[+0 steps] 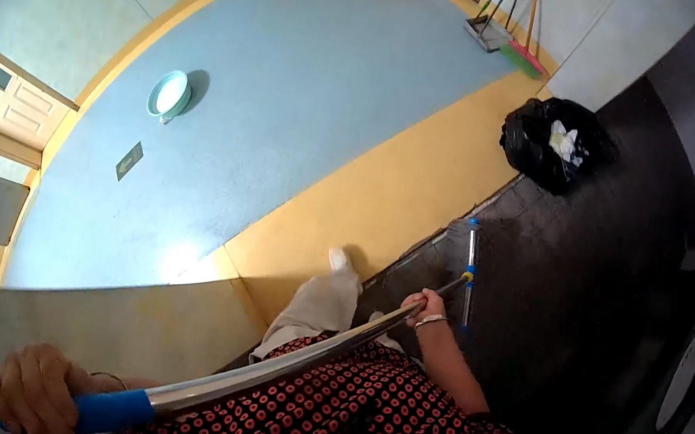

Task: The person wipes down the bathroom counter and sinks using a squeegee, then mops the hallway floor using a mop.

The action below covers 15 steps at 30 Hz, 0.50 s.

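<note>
A long-handled mop with a shiny metal pole runs across the front of my body. My left hand is wrapped round the blue grip at its upper end, at the lower left. Farther down the pole my right hand, with a bracelet at the wrist, is closed round the metal near the head. The mop's crossbar head, silver with blue ends and a yellow joint, lies on the dark wet-looking floor. Grey strands show by its far end; the rest of its underside is hard to make out.
A black bag-lined bin with white paper stands ahead on the right. Beyond it a dustpan and a broom lean at the wall. A pale green basin sits on the blue floor. A yellow border separates the floors.
</note>
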### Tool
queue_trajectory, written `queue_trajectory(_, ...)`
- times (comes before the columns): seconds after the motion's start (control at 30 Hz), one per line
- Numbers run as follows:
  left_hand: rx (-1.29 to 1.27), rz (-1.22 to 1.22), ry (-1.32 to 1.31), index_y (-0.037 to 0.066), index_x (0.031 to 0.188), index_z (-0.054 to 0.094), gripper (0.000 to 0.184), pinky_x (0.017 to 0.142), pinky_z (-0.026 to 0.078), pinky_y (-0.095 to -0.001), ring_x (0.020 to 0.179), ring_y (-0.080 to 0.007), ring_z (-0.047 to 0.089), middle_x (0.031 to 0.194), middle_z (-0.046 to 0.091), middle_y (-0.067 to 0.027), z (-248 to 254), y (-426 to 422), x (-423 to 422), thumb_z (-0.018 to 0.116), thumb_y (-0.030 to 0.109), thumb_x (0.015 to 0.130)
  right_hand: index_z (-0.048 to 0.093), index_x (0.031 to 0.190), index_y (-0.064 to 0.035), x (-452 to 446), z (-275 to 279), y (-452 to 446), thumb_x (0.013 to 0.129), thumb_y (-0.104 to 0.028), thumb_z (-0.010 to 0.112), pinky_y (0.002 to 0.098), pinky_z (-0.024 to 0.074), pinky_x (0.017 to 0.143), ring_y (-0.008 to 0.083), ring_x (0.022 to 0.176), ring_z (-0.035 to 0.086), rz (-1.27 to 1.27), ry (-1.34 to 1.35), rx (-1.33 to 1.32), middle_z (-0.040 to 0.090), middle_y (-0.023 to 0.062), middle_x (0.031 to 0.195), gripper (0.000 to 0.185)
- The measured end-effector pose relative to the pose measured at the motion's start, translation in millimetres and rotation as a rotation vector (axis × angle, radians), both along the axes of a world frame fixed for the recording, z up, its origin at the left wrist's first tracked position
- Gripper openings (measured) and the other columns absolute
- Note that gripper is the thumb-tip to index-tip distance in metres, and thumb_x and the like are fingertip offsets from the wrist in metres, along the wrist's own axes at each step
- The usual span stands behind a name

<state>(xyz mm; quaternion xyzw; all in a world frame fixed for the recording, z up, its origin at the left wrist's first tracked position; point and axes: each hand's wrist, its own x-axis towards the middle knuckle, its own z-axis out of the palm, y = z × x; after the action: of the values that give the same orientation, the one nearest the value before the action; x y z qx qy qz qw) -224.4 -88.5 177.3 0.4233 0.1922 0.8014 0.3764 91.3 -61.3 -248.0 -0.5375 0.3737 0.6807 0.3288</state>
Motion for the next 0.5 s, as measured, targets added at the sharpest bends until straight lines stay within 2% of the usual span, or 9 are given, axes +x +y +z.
queue_trajectory(0.13, -0.018, -0.089, 0.136, 0.011, 0.053, 0.041, 0.018, 0.047, 0.044, -0.0227, 0.041, -0.0067, 0.048, 0.044, 0.048, -0.0008, 8.7, -4.9, -3.3, 0.055, 0.013, 0.063, 0.029, 0.047, -0.0110, -4.6, 4.6, -1.1, 0.074, -0.018, 0.037, 0.0303, 0.0361, 0.041, 0.0167, 0.037, 0.036, 0.090, 0.000, 0.041, 0.032, 0.0027, 0.040, 0.029)
queue_trajectory(0.2, -0.015, -0.198, 0.187, 0.010, 0.055, 0.040, 0.016, 0.050, 0.040, -0.0244, 0.049, -0.0072, 0.049, 0.042, 0.046, -0.0003, 1.8, -18.0, 2.2, 0.051, 0.017, 0.064, 0.030, 0.049, -0.0116, 12.2, -28.5, -34.8, 0.073, -0.020, 0.038, 0.0351, 0.0360, 0.042, 0.0207, 0.041, 0.038, 0.345, -0.008, 0.109, 0.033, 0.0051, 0.044, 0.026)
queue_trajectory(0.23, 0.024, -0.214, 0.152, 0.010, 0.055, 0.040, 0.016, 0.050, 0.040, -0.0244, 0.049, -0.0072, 0.049, 0.042, 0.046, -0.0003, -1.1, -30.4, 8.4, 0.051, 0.017, 0.064, 0.033, 0.050, -0.0111, 30.6, -58.4, -38.8, 0.072, -0.020, 0.039, 0.0367, 0.0357, 0.042, 0.0216, 0.044, 0.039, 0.343, 0.272, 0.112, 0.035, 0.0069, 0.044, 0.024)
queue_trajectory(0.27, 0.009, -0.027, 0.135, 0.009, 0.059, 0.040, 0.014, 0.049, 0.036, -0.0232, 0.045, -0.0074, 0.045, 0.043, 0.043, -0.0002, -3.1, -44.9, 17.5, 0.049, 0.017, 0.065, 0.035, 0.052, -0.0094, 20.2, 6.6, -27.1, 0.072, -0.021, 0.038, 0.0366, 0.0348, 0.039, 0.0221, 0.042, 0.039, 0.703, -0.201, 0.160, 0.039, 0.0076, 0.045, 0.023)
queue_trajectory(0.3, -0.024, 0.159, 0.141, 0.008, 0.063, 0.039, 0.013, 0.048, 0.031, -0.0219, 0.041, -0.0076, 0.040, 0.043, 0.041, -0.0001, -1.6, -61.7, 20.5, 0.048, 0.017, 0.066, 0.036, 0.053, -0.0087, 16.1, -4.5, -39.2, 0.073, -0.020, 0.037, 0.0343, 0.0336, 0.036, 0.0209, 0.038, 0.038, 0.459, -0.142, 0.088, 0.039, 0.0073, 0.045, 0.023)
queue_trajectory(0.33, -0.083, 0.649, 0.131, 0.004, 0.071, 0.039, 0.013, 0.051, 0.028, -0.0245, 0.048, -0.0097, 0.036, 0.053, 0.040, -0.0031, -8.0, -79.6, 20.6, 0.044, 0.016, 0.070, 0.036, 0.054, -0.0079, 16.2, -17.7, -49.2, 0.074, -0.018, 0.037, 0.0321, 0.0324, 0.032, 0.0196, 0.035, 0.036, 0.214, -0.074, 0.022, 0.039, 0.0070, 0.044, 0.023)
queue_trajectory(0.37, -0.053, 0.631, 0.111, 0.004, 0.071, 0.039, 0.013, 0.051, 0.028, -0.0245, 0.048, -0.0097, 0.036, 0.053, 0.040, -0.0031, -10.7, -85.3, 17.4, 0.044, 0.016, 0.070, 0.036, 0.055, -0.0094, 19.2, -15.5, -38.4, 0.074, -0.019, 0.037, 0.0254, 0.0277, 0.029, 0.0138, 0.033, 0.033, 0.168, -0.040, -0.028, 0.036, 0.0036, 0.043, 0.022)
queue_trajectory(0.43, 0.022, -0.188, 0.133, 0.000, 0.076, 0.043, 0.013, 0.061, 0.031, -0.0278, 0.063, -0.0138, 0.039, 0.066, 0.041, -0.0068, -4.9, -79.3, 16.1, 0.039, 0.012, 0.073, 0.037, 0.056, -0.0109, 31.3, -12.9, -21.0, 0.075, -0.019, 0.037, 0.0187, 0.0231, 0.026, 0.0081, 0.031, 0.029, 0.080, -0.016, -0.059, 0.034, 0.0003, 0.042, 0.021)
queue_trajectory(0.5, 0.046, -0.083, 0.176, 0.002, 0.084, 0.042, 0.015, 0.061, 0.034, -0.0311, 0.064, -0.0174, 0.042, 0.070, 0.044, -0.0076, 2.5, -69.7, 35.1, 0.043, 0.013, 0.073, 0.036, 0.059, -0.0108, 46.8, -23.6, -18.8, 0.074, -0.018, 0.039, 0.0186, 0.0230, 0.026, 0.0082, 0.030, 0.029, 0.117, -0.012, 0.022, 0.031, -0.0007, 0.042, 0.018)
